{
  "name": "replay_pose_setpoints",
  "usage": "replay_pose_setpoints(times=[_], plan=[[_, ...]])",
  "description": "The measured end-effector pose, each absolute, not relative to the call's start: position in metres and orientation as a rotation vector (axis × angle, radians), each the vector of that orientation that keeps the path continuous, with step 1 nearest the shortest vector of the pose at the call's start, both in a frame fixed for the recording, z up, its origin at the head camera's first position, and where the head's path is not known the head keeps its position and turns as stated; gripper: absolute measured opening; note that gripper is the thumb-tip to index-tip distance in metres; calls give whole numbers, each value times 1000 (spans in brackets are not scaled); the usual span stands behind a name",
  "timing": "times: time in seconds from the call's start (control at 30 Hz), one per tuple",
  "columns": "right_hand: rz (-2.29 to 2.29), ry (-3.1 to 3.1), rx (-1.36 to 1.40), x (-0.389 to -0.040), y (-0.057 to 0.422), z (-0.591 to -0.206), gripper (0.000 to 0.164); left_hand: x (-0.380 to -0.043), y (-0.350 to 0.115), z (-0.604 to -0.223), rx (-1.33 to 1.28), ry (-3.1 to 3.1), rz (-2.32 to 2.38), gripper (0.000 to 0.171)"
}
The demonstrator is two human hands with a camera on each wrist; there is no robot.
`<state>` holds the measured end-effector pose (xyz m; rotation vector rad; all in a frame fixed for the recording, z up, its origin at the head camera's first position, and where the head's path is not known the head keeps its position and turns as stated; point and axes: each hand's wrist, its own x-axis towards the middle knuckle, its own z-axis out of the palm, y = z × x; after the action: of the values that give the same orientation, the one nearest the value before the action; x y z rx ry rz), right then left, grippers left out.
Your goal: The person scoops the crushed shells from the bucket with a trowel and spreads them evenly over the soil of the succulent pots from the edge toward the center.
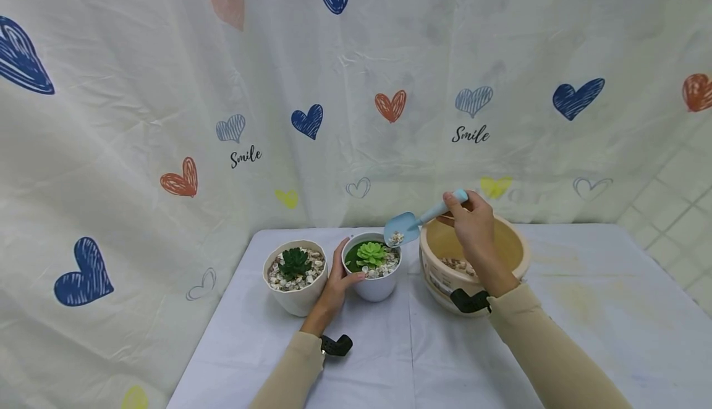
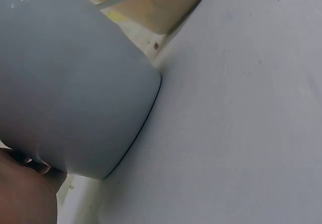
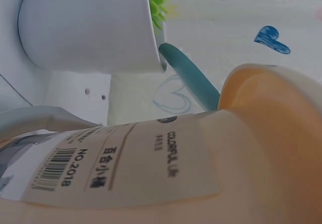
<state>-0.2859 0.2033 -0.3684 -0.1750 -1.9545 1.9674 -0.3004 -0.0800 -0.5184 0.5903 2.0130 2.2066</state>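
My left hand (image 1: pixel 334 286) grips the side of a white flowerpot (image 1: pixel 376 288), thumb at the front near the rim and fingers behind. In it a light green succulent (image 1: pixel 371 253) stands beside white pebbles (image 1: pixel 389 267), with a dark green surface showing on the left. My right hand (image 1: pixel 474 223) holds a light blue trowel (image 1: pixel 404 227) by its handle. The blade, bearing a few pebbles, tilts down at the pot's right rim. In the right wrist view the trowel (image 3: pixel 191 78) reaches that rim; the right hand is out of sight there.
Left of the white pot stands a cream pot (image 1: pixel 297 301) with a dark green succulent and pebbles. A large beige basin (image 1: pixel 520 245) with pebbles inside stands below my right hand, with a printed label (image 3: pixel 126 168). A heart-printed curtain (image 1: pixel 389 44) hangs behind the table (image 1: pixel 578 335).
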Motion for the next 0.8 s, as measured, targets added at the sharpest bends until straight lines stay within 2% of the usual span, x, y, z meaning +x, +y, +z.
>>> replay_pose_setpoints(times=[0.37, 0.63, 0.8], plan=[[1951, -1963, -130, -287, 204, -372, 32, -299, -79, -519, 658, 2098, 2206, 83], [1936, -1969, -98, -287, 204, -372, 36, -290, -72, -512, 474, 2327, 2085, 108], [1937, -1963, -77, -287, 204, -373, 33, -289, -71, -512, 456, 2329, 2095, 109]])
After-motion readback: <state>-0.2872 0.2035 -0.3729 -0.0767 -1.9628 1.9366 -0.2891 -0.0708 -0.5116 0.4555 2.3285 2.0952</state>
